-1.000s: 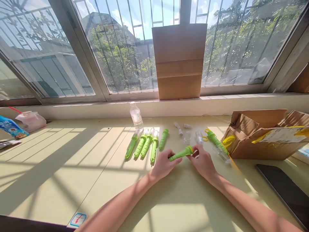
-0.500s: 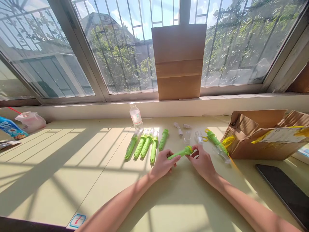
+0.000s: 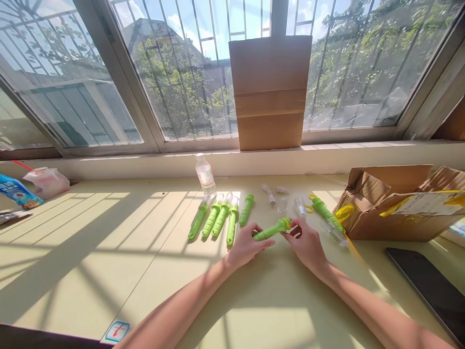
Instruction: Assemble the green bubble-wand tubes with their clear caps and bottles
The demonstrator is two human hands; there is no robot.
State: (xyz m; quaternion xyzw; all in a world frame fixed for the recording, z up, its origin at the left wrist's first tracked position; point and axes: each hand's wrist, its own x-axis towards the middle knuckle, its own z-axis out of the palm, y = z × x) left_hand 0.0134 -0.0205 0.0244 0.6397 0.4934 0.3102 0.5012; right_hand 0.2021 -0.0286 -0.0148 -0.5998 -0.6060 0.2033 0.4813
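Observation:
A green ridged plastic handle with a yellow ring at its right end is held just above the table. My left hand grips its left end, the thumb stretched along its lower side. At the yellow ring, my right hand pinches the other end between thumb and fingers. Beyond my left hand lies a bare green handle. Several similar green handles with clear tops lie side by side to its left. Past my right hand are a clear plastic cap and a green handle with a yellow cord.
Small clear and white parts lie behind the hands. A water bottle stands near the windowsill. An open cardboard box and a dark phone are at right. A cardboard sheet leans on the window.
My left thumb has eased downward off the top of the green handle and now lies along its lower side. My right hand keeps its pinch at the yellow ring.

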